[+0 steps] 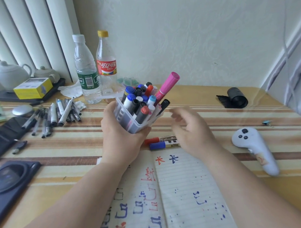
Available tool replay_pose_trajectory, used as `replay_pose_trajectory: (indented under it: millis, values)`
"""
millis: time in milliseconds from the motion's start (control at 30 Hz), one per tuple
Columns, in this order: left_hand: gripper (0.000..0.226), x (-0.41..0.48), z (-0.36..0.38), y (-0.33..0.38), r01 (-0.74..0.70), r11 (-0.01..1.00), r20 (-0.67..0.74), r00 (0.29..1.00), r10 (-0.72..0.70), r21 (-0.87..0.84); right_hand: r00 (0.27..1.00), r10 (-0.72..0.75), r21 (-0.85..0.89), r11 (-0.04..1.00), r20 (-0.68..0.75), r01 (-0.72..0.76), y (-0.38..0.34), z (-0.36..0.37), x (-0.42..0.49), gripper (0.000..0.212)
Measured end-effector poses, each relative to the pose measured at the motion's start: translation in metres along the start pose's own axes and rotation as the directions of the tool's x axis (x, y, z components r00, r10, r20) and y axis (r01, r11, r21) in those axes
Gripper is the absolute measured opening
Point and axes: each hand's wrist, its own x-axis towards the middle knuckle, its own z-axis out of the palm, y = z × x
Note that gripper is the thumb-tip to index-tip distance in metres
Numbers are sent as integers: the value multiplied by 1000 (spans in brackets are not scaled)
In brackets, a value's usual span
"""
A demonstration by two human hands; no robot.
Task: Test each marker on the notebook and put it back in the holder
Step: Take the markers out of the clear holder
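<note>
Notebook [182, 190] open; left grip [119, 139] holds tilted holder [124, 116].

Blurred fingers on right hand [194, 134] (notebook [184, 181] cut off below)

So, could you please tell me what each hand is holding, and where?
The left hand grips the marker holder around its base; the right hand holds nothing.

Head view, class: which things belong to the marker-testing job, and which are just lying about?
Job: holder, gripped by left hand; pink marker; red marker; blue marker; notebook.
Lying about: water bottle, cola bottle, teapot, white controller, black roll.
</note>
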Motion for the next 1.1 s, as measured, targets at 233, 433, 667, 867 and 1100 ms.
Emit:
replay_pose_trajectory:
  millis: [233,433,667,867,1100]
  values:
    - [100,-4,4,3,-185,976,43,982,181,118,960,14,488,863,-281,130,-24,-1,3,20]
    - [104,-5,6,6,-216,960,61,976,208,176,931,-4,471,862,-364,187,-28,-7,4,10]
    - [106,-5,8,7,-201,960,71,979,190,197,904,2,388,903,-427,181,-30,-3,6,17]
    - [108,-5,7,8,-188,958,90,981,172,216,947,11,399,908,-321,125,-20,-7,6,16]
    - [105,-6,7,11,-159,965,60,987,150,207,886,9,339,926,-463,167,-30,-3,5,21]
